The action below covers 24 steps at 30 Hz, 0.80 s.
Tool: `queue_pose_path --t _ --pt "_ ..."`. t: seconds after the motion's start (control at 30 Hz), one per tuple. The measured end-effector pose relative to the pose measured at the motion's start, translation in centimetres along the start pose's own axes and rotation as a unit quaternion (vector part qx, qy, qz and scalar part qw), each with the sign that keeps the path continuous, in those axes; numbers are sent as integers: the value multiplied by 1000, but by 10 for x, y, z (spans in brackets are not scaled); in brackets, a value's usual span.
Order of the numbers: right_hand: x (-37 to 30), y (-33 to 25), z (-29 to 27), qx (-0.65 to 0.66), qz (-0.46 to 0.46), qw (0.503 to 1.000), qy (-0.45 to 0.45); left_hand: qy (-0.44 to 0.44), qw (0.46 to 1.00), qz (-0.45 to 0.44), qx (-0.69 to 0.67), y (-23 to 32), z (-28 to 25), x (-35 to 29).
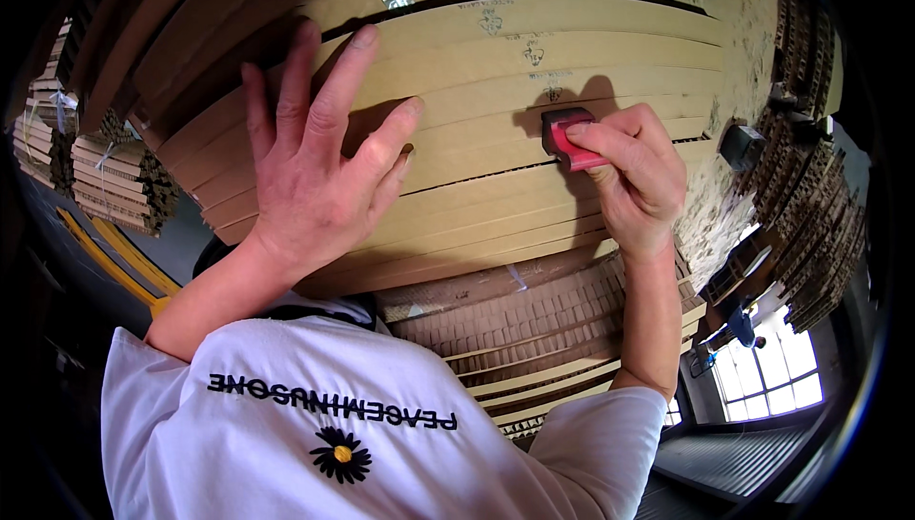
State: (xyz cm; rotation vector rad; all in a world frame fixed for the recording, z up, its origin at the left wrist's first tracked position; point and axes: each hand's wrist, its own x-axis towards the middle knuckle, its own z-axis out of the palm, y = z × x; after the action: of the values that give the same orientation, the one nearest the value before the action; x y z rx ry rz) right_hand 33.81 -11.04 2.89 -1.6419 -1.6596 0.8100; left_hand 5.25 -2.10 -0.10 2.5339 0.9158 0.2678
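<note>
A row of long tan cardboard strips (477, 143) lies side by side in front of me, with small printed marks (534, 53) lined up across several of them. My left hand (319, 153) rests over the strips with its fingers spread, holding nothing. Between the thumb and fingers of my right hand (637, 172) is a small red hand stamp (579, 148) with a dark body. It is tilted over the strips just below the nearest mark; whether its face touches the cardboard, I cannot tell.
To the right of the strips, a small dark box (742, 146) sits on a rough, pale, worn surface (710, 210). Stacked cardboard bundles (110, 172) stand at the left, near yellow bars (119, 253). More stacks (810, 234) rise at the right, above a bright window (767, 367).
</note>
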Motion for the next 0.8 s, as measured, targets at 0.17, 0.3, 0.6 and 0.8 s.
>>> queue_pose_path --t 0.17,0.3,0.6,0.8 --pt "1 0 1 -1 14 1000 -3 4 1000 0 0 0 1 0" --pt "3 0 1 4 22 1000 -5 4 1000 -3 -1 0 2 1" --pt "8 2 -1 -53 6 998 -16 0 1000 -5 -4 -1 2 2" --pt "11 0 0 -40 20 999 -23 -7 1000 -7 2 0 1 2"
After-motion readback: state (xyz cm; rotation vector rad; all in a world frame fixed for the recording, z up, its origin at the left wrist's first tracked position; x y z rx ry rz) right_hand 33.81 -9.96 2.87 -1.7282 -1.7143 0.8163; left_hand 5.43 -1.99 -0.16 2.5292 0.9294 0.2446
